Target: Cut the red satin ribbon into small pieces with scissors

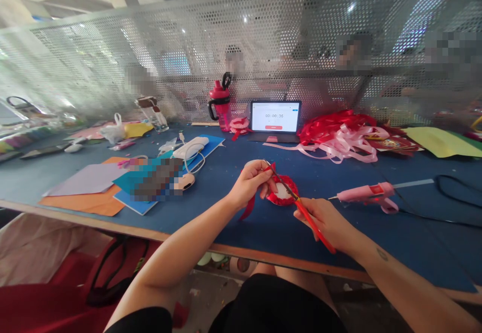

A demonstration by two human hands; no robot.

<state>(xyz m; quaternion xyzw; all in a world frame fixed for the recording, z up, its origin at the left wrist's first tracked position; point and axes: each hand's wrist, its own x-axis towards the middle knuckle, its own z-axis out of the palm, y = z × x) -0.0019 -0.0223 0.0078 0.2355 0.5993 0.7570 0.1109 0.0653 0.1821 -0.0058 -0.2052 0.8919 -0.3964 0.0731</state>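
Observation:
My left hand (pixel 250 183) pinches a red pleated ribbon rosette (pixel 282 191) with a white centre, and a loose red ribbon tail (pixel 247 207) hangs below the fingers. My right hand (pixel 320 221) grips a pair of red-handled scissors (pixel 301 207). Their metal blades reach across the rosette to the fingertips of my left hand. The handle ends stick out below my right hand. Fingers hide part of the blades and the ribbon they cross.
A pink hot glue gun (pixel 367 193) with a black cord lies to the right. Behind it are a heap of red and pink ribbon (pixel 337 136), a tablet showing a timer (pixel 275 117), and a pink bottle (pixel 220 103). Coloured paper sheets (pixel 85 187) lie left. People sit beyond a perforated metal screen (pixel 241 31).

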